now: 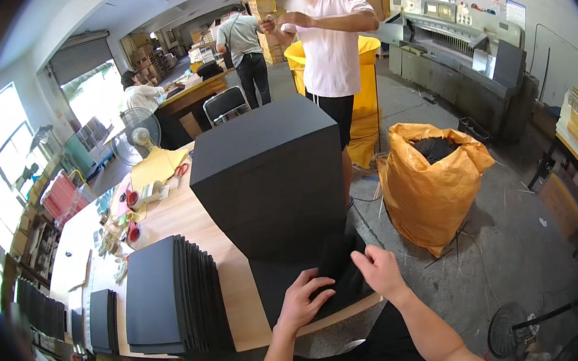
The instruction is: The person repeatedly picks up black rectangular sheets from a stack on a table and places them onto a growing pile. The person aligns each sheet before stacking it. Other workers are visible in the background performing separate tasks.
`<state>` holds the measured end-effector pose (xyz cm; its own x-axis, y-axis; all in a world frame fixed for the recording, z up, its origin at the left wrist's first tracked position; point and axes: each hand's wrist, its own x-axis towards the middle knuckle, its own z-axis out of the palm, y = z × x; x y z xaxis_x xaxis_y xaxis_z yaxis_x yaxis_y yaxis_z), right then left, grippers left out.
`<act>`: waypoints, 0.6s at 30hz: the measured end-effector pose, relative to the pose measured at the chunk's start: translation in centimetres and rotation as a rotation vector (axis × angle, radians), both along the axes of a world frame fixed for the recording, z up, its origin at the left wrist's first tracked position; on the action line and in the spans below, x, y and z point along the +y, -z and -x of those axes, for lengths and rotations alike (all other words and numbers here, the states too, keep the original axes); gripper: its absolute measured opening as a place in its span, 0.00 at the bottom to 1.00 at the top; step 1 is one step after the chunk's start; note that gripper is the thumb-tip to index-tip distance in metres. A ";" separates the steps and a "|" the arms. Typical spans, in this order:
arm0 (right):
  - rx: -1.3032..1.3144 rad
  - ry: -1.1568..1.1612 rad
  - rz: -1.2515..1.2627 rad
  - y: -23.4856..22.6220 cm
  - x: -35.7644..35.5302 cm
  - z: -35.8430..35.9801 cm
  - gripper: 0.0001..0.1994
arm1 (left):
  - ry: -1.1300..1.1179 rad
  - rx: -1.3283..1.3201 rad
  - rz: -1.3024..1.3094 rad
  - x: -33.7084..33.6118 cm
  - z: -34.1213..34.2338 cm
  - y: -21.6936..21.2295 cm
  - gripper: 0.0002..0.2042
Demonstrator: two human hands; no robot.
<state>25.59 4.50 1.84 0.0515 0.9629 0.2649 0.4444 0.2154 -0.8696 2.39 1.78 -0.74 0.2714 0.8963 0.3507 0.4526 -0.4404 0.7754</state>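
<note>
A tall block of stacked black sheets (pixel 269 189) stands at the table's right end. In front of it, by the near edge, lies a flat black sheet (pixel 272 290). My left hand (pixel 305 300) rests on the black material there, its fingers bent and a little apart. Between my hands a black strip or flap (pixel 341 262) stands up, blurred by motion; I cannot tell whether it belongs to the flat sheet. Closed, my right hand (pixel 382 276) has thumb and fingers at the flap's right edge.
Left on the wooden table (pixel 243 317) stand black panels (pixel 168 296), a smaller black pile (pixel 103 320), tape rolls (pixel 135 231) and red scissors (pixel 181 169). An orange sack (pixel 429 195) sits on the floor at right. A person in white (pixel 335 44) stands beyond the block.
</note>
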 end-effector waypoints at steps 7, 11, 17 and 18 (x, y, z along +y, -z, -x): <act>0.763 -0.173 0.414 -0.1 0.1 -0.5 0.19 | 0.050 0.023 -0.055 0.0 0.2 -0.1 0.26; 0.764 -0.187 0.428 0.6 0.2 -0.9 0.19 | 0.047 -0.007 0.021 0.0 0.4 0.3 0.24; 0.609 -0.193 0.387 0.2 0.1 -1.2 0.21 | 0.039 -0.022 0.075 0.2 0.8 0.4 0.23; 0.581 -0.191 0.381 0.1 0.1 -1.3 0.21 | 0.036 -0.026 0.091 0.2 0.7 0.3 0.22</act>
